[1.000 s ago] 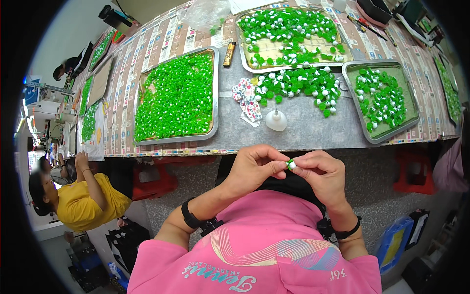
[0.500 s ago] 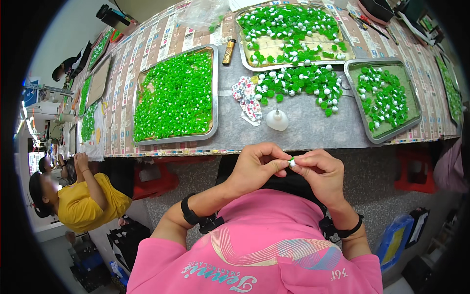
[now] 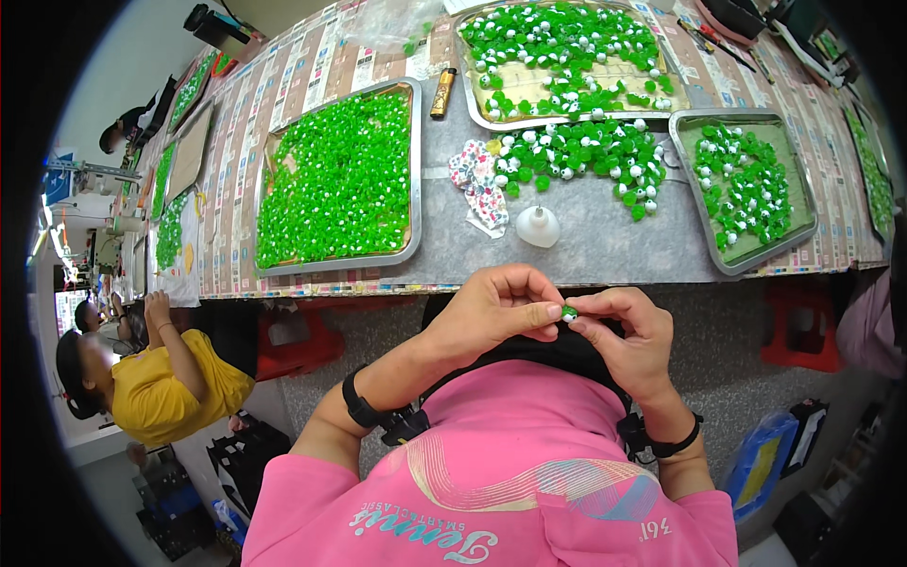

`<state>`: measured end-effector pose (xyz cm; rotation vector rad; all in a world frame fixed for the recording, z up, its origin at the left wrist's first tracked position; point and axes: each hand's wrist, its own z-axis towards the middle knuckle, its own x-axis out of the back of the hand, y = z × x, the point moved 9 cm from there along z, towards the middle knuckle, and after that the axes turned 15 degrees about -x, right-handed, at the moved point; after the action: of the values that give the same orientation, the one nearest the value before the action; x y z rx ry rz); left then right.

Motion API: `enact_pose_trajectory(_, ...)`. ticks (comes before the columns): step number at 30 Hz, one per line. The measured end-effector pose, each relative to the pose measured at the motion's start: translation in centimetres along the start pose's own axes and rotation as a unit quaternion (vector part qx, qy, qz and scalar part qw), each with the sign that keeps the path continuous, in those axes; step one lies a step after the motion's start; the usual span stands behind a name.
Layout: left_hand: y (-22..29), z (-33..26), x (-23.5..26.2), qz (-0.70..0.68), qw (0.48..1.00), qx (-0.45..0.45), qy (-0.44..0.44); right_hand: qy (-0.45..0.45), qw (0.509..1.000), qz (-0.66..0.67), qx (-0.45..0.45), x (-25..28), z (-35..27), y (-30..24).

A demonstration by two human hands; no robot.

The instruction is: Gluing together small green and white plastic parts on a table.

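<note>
Just below the table edge, right of the frame's centre, the two hands meet fingertip to fingertip. The left hand (image 3: 496,312) reaches in from the lower left, its forearm slanting up and rightward, knuckles bent, thumb and forefinger pinching a small green-and-white piece (image 3: 569,315). The right hand (image 3: 633,340) rises from the lower right on a steeper forearm, wrist bent inward, and its thumb and forefinger grip the same piece from the other side. The piece is held over the person's lap, clear of the table.

At left of centre, a metal tray (image 3: 416,170) is densely covered with green pieces dotted white. At upper centre-right, a second tray (image 3: 518,80) holds green and white pieces with patches of its pale base showing. A loose heap (image 3: 581,156) lies just below it. At right, a smaller tray (image 3: 801,189) holds a scattered cluster. A white squat bottle (image 3: 538,229) stands upright below the heap.
</note>
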<state>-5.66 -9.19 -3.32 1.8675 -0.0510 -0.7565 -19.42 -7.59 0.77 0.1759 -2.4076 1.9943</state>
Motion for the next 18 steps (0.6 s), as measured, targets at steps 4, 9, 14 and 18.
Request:
enact_pose_trajectory(4,-0.1,-0.2,0.0,0.005,1.000,0.010,0.019,-0.005,1.000,0.016,-0.007,-0.1,0.0,0.3)
enact_pose_trajectory(9,-0.6,-0.5,0.0,-0.010,0.999,0.027,0.042,-0.001,1.000,-0.026,0.009,0.0,-0.1,-0.2)
enact_pose_trajectory(14,-1.8,-0.9,-0.1,-0.071,0.995,0.045,0.051,-0.059,0.993,0.056,-0.084,-0.3,0.8,1.1)
enact_pose_trajectory(18,-1.0,-1.0,-0.7,-0.076,0.997,-0.005,0.024,-0.128,0.972,0.129,-0.148,-1.0,1.3,1.9)
